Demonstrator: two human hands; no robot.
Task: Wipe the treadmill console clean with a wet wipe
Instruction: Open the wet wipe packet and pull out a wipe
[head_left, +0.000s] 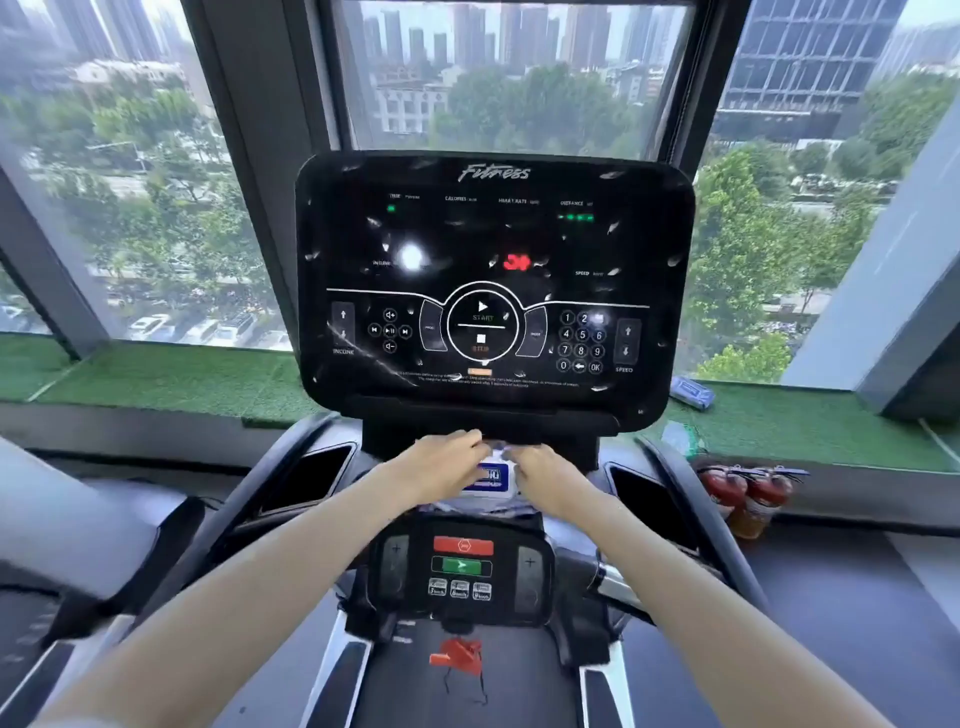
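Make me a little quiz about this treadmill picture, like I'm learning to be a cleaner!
1. True or false: the left hand and right hand are wiping the console screen now.
2. What are both hands holding? A. a wipe pack B. a bottle C. a towel
3. Fill in: the fire extinguishers stand to the treadmill's ___.
Key: 1 false; 2 A; 3 right.
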